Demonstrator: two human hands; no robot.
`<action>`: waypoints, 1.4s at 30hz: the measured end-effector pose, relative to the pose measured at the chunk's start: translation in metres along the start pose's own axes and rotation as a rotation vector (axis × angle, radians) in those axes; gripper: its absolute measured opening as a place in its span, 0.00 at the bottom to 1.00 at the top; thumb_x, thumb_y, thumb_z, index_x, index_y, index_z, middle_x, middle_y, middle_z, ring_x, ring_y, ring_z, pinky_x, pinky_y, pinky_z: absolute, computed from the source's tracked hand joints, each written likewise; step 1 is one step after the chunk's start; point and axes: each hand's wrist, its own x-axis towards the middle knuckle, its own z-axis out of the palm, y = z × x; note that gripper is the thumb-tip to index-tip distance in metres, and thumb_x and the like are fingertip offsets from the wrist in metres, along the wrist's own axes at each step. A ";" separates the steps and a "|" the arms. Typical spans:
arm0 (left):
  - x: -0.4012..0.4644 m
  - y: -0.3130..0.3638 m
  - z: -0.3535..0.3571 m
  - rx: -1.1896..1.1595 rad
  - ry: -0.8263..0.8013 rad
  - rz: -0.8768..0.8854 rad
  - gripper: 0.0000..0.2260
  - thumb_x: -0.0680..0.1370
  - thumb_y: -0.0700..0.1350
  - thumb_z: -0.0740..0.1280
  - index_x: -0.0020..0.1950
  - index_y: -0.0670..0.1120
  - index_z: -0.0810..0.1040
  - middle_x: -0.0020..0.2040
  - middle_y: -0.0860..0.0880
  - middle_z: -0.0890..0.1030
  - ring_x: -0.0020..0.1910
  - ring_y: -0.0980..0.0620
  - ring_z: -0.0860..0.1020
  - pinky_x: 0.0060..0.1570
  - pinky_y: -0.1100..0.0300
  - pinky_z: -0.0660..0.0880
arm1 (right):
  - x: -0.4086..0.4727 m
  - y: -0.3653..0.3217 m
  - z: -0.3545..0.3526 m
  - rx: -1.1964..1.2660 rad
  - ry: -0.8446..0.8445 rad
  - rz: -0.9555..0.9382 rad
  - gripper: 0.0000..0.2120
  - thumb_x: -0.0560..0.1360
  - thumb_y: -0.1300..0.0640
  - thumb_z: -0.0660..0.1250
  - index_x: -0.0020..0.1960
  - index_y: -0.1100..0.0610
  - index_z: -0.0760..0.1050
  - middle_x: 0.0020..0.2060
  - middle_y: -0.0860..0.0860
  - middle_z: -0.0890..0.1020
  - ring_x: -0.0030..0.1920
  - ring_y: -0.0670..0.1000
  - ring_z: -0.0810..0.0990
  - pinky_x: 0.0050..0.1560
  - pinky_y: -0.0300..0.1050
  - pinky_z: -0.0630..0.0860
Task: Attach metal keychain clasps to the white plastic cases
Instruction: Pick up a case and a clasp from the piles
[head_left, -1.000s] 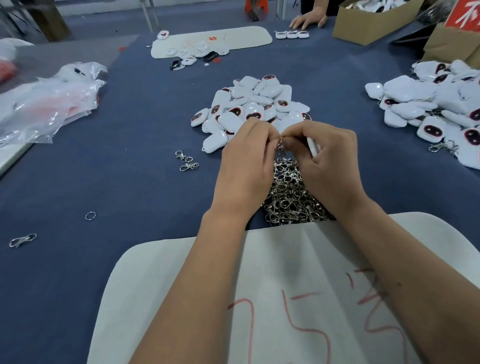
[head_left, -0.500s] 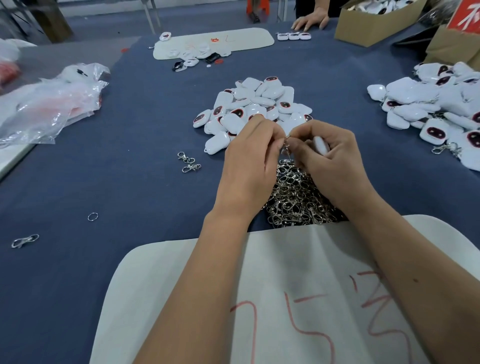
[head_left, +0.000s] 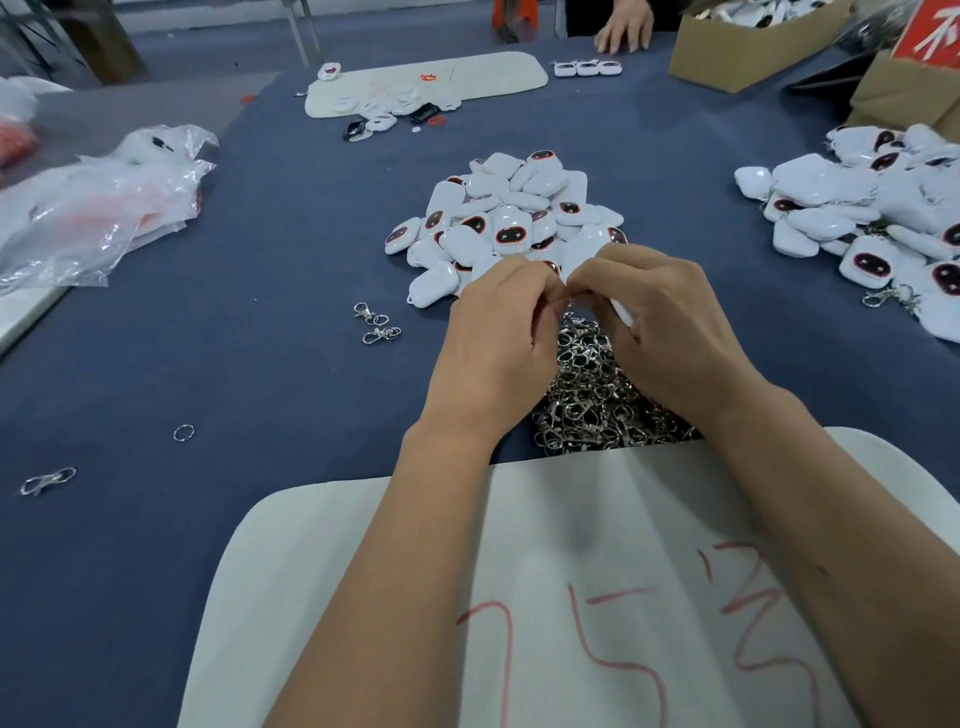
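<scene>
Both hands raised together just above the heap of silver metal keychain clasps (head_left: 597, 400) on the dark blue cloth-covered table (head_left: 260, 364); left hand (head_left: 498, 338) with fingers curled inward, tips meeting those of the right hand (head_left: 660, 332), pinching something small between them, hidden by the fingers, so cannot tell exactly what; right hand curled round a white plastic case (head_left: 621, 312), only a sliver of it showing below the fingers at the palm side. Just beyond the hands, a pile of white rounded plastic cases with dark red-rimmed oval faces (head_left: 509, 218), lying loose on the cloth; a second, larger pile of similar white cases (head_left: 872, 208) at the right edge, some with clasps visibly attached. Two loose silver clasps (head_left: 376, 325) left of the hands, apart from the heap; a single small metal split ring (head_left: 183, 432) farther left; another lone silver clasp (head_left: 48, 480) near the left edge. Under the forearms, a pale rounded-corner mat marked with red scribbles (head_left: 597, 597). Crumpled clear plastic bags (head_left: 98, 208) at far left; a brown cardboard box (head_left: 748, 47) at the far right corner, with another person's hand (head_left: 623, 31) resting on the table beside it.
</scene>
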 end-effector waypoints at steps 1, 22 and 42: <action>0.000 0.000 0.001 0.000 0.003 -0.008 0.04 0.78 0.36 0.65 0.44 0.41 0.79 0.42 0.48 0.80 0.42 0.47 0.75 0.44 0.46 0.74 | 0.000 0.000 0.000 -0.001 0.002 -0.004 0.05 0.79 0.69 0.68 0.49 0.63 0.82 0.41 0.54 0.81 0.41 0.57 0.77 0.42 0.55 0.75; 0.003 0.013 0.004 -0.559 0.156 -0.349 0.06 0.79 0.34 0.69 0.45 0.43 0.82 0.38 0.39 0.82 0.39 0.33 0.79 0.42 0.40 0.81 | -0.003 -0.001 0.005 0.682 0.057 0.353 0.06 0.81 0.57 0.72 0.48 0.59 0.84 0.31 0.53 0.79 0.32 0.59 0.70 0.32 0.55 0.67; 0.003 0.004 0.010 -0.433 0.086 -0.244 0.05 0.78 0.36 0.71 0.44 0.43 0.81 0.33 0.54 0.77 0.34 0.47 0.77 0.35 0.57 0.75 | -0.002 -0.003 0.001 0.580 0.087 0.382 0.06 0.80 0.61 0.71 0.45 0.57 0.83 0.31 0.47 0.78 0.33 0.46 0.72 0.36 0.37 0.69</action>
